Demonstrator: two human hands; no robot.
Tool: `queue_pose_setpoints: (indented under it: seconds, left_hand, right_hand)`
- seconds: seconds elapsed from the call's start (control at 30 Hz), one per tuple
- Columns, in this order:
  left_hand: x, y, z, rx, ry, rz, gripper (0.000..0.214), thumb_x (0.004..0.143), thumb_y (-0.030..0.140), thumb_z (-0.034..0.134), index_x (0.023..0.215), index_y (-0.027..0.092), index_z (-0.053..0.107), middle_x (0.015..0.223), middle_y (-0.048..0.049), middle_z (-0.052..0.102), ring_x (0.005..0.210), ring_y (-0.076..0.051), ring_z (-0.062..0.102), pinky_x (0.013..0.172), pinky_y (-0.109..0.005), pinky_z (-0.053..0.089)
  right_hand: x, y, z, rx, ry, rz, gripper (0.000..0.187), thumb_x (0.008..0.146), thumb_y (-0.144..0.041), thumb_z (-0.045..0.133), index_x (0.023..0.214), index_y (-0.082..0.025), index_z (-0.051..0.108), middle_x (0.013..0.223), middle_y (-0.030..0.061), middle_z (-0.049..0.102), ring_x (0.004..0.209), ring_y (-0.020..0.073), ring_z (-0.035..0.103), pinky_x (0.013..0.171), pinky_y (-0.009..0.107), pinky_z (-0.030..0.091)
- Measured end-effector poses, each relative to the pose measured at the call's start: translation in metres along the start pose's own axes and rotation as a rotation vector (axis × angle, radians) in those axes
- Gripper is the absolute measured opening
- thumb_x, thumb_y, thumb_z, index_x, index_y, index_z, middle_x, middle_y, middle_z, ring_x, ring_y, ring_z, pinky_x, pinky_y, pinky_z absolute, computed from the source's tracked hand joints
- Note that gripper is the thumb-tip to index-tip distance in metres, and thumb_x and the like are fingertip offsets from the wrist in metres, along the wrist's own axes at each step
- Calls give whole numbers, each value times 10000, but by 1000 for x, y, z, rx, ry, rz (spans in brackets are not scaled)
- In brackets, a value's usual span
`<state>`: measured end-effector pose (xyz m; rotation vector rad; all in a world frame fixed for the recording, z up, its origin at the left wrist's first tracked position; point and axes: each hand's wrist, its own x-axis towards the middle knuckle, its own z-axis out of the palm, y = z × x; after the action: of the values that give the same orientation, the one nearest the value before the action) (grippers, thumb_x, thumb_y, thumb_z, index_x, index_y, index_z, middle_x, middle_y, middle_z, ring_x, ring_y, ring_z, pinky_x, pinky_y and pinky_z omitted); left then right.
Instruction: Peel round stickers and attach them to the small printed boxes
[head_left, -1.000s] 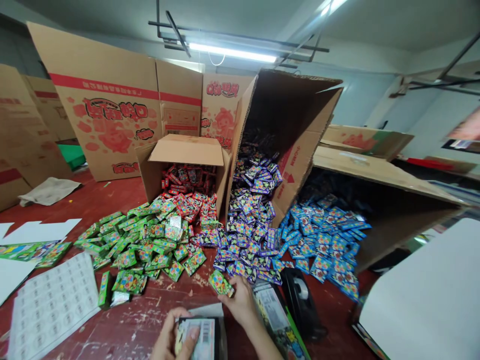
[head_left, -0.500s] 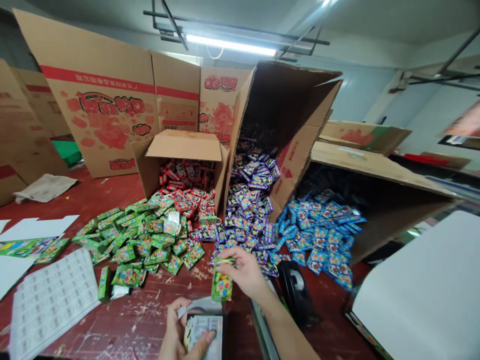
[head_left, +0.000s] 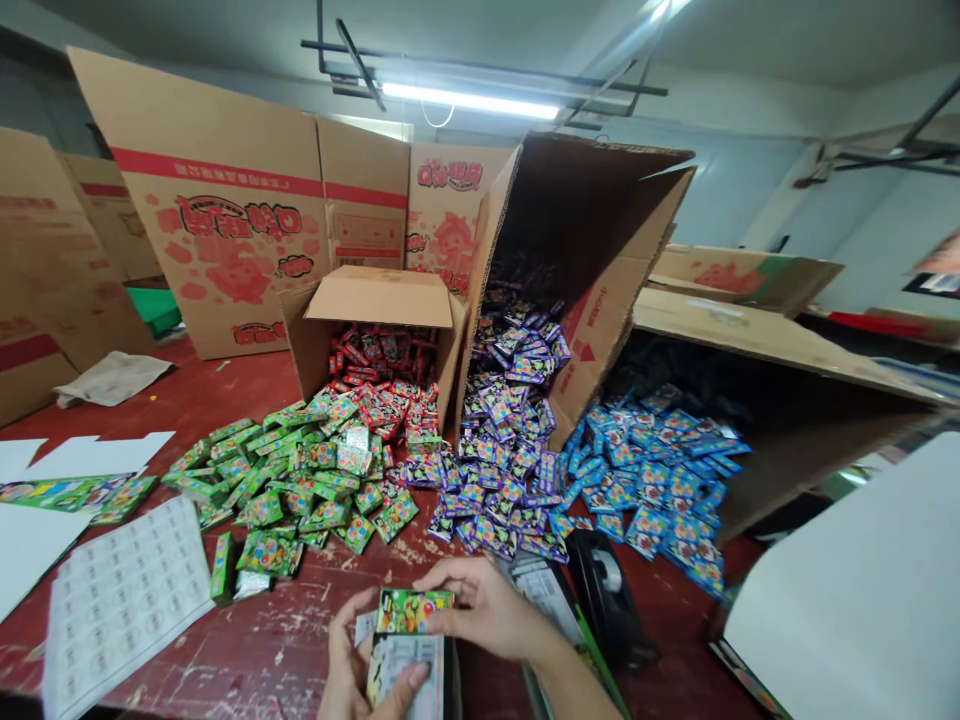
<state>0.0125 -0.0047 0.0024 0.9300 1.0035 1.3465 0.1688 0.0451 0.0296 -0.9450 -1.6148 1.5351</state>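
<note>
My right hand (head_left: 487, 607) grips a small green packet (head_left: 414, 611) lying flat, pressed against the top of a printed box with a barcode (head_left: 405, 672). My left hand (head_left: 352, 668) holds that box at the bottom edge of view, thumb on its front. Just beyond my hands, piles of small packets spread over the red table (head_left: 247, 650): green ones (head_left: 300, 485), red ones (head_left: 375, 385), purple ones (head_left: 502, 440) and blue ones (head_left: 660, 480).
Tipped cardboard cartons (head_left: 592, 250) spill the packets; more large cartons (head_left: 225, 200) stand behind. A black tape dispenser (head_left: 607, 590) sits right of my hands. A sticker sheet (head_left: 124, 595) lies at left, white card (head_left: 862, 590) at right.
My right hand picked a green packet off the pile, lifted it, then brought it down and back onto the top of the box in my left hand.
</note>
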Motion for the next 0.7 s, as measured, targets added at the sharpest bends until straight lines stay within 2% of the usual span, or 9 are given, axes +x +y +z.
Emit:
queue_pose_setpoints:
  seconds: [0.03, 0.1, 0.17, 0.23, 0.3, 0.37, 0.47, 0.6, 0.7]
  left_hand:
    - [1, -1, -2, 28, -32, 9, 889, 654, 433, 697, 1307, 155, 162, 1120, -149, 546, 950, -163, 577, 838, -231, 432]
    - [2, -3, -7, 146, -108, 44, 739, 714, 442, 638, 1256, 129, 245, 1123, -109, 526, 970, -127, 539, 856, -200, 393]
    - [3, -5, -13, 274, -164, 101, 505, 762, 448, 577, 1075, 142, 325, 991, -48, 532, 896, -98, 501, 823, -188, 350]
    - [3, -8, -18, 351, -198, 141, 404, 796, 447, 538, 962, 153, 316, 877, -14, 509, 844, -92, 474, 807, -193, 324]
    - [4, -12, -22, 349, -228, 123, 396, 812, 445, 532, 957, 155, 304, 894, -19, 515, 866, -98, 476, 819, -202, 323]
    - [5, -17, -25, 321, -247, 80, 406, 809, 443, 548, 953, 155, 301, 899, -23, 521, 878, -106, 471, 820, -211, 321]
    - [7, -24, -30, 306, -219, 24, 420, 792, 441, 571, 959, 154, 313, 890, -18, 525, 871, -108, 454, 819, -204, 309]
    - [8, -29, -38, 331, -235, -25, 412, 810, 467, 541, 957, 146, 329, 852, -11, 498, 827, -105, 448, 798, -210, 307]
    - [5, -30, -39, 409, -230, 22, 375, 836, 471, 502, 937, 137, 364, 822, -15, 435, 807, -101, 417, 781, -215, 303]
  right_hand:
    - [-4, 0, 1, -27, 5, -19, 392, 704, -258, 679, 1042, -70, 612, 1049, 118, 569, 962, 156, 561, 835, 255, 434]
    - [-11, 5, 1, -57, -22, -48, 353, 725, -269, 665, 1042, -115, 645, 1055, 105, 545, 951, 151, 555, 814, 250, 435]
    - [-17, 12, 1, -61, -20, -55, 330, 732, -273, 663, 1037, -149, 653, 1066, 96, 525, 932, 144, 550, 801, 255, 433]
    - [-25, 19, 3, -36, 62, -29, 332, 711, -285, 682, 990, -113, 629, 1048, 101, 532, 853, 117, 548, 745, 237, 428]
    - [-32, 25, 10, 19, 131, 31, 370, 688, -282, 698, 963, -80, 555, 980, 100, 553, 793, 97, 536, 701, 213, 409]
    - [-37, 32, 21, 100, 163, 46, 394, 703, -281, 682, 976, -81, 481, 973, 108, 556, 850, 123, 549, 756, 235, 415]
    - [-38, 51, 41, 190, 264, -57, 381, 761, -313, 632, 988, -93, 421, 1002, 138, 537, 938, 169, 547, 830, 287, 408]
    - [-31, 83, 57, 141, 411, -101, 322, 815, -354, 572, 950, -92, 443, 893, 114, 516, 852, 151, 522, 750, 259, 401]
    - [-27, 93, 59, 53, 420, -151, 255, 844, -334, 532, 847, -86, 471, 818, 90, 489, 795, 132, 495, 711, 241, 392]
